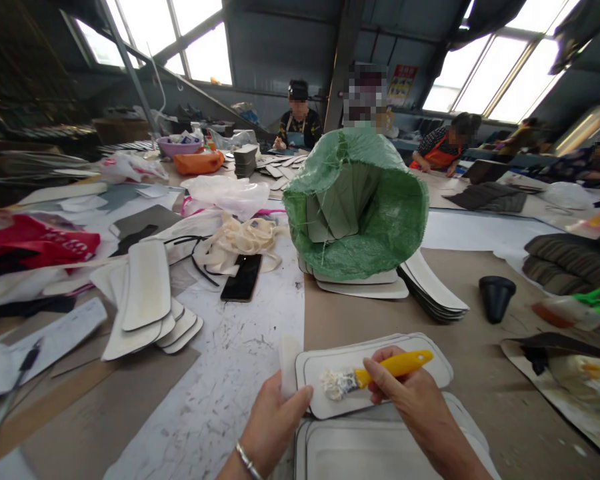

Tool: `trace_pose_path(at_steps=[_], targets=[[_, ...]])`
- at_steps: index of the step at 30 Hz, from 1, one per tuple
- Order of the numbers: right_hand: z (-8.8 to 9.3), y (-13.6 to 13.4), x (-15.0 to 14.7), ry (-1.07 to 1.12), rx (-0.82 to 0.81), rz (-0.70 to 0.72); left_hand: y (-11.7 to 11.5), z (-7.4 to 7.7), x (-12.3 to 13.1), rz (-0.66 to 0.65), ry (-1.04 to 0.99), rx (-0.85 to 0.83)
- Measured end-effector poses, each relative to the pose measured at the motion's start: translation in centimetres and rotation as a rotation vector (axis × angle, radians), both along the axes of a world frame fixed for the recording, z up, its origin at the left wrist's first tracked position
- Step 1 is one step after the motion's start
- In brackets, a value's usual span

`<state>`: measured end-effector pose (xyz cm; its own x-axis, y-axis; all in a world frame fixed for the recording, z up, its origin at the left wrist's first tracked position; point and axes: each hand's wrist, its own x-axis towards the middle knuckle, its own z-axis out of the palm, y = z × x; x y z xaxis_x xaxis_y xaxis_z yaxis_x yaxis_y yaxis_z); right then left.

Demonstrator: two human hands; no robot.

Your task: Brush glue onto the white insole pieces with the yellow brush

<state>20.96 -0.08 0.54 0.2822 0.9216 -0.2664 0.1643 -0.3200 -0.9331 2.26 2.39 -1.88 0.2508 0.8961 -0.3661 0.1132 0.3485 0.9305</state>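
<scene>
My right hand (405, 387) is closed around the yellow handle of a brush (400, 365). Its bristles, caked with whitish paste, rest on or just over a white rounded panel (380, 397). At that panel's left edge, my left hand (277, 417) pinches a pale upright piece (290, 363), its thumb against the panel's edge; whether it grips the panel too is unclear. More white panels (360, 453) lie stacked nearest me, partly covered by my right forearm.
A green woven sack (355, 260) holding panels stands ahead. Left are a phone (241, 277), cream straps (237, 243) and fanned panels (147, 283). Right are a black cone-shaped cup (497, 298) and a panel stack (437, 290). Several people work at tables behind.
</scene>
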Motion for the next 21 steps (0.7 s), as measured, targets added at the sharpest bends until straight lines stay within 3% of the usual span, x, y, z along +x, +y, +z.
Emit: trace_pose_path(at_steps=[8, 12, 15, 21], targets=[[0.2, -0.3, -0.7, -0.152, 0.088, 0.026, 0.0, -0.9, -0.2, -0.032, -0.003, 0.021], [-0.1, -0.7, 1.6, -0.573, 0.053, -0.025, -0.3, -1.3, -0.4, -0.041, -0.026, 0.018], [0.1, -1.3, 4.3, -0.865, 0.127, -0.081, -0.5, -1.6, -0.5, -0.036, -0.010, 0.023], [0.7, -2.2, 7.5, -1.166, 0.256, -0.078, -0.8, -2.6, -0.3, 0.070, -0.029, 0.021]])
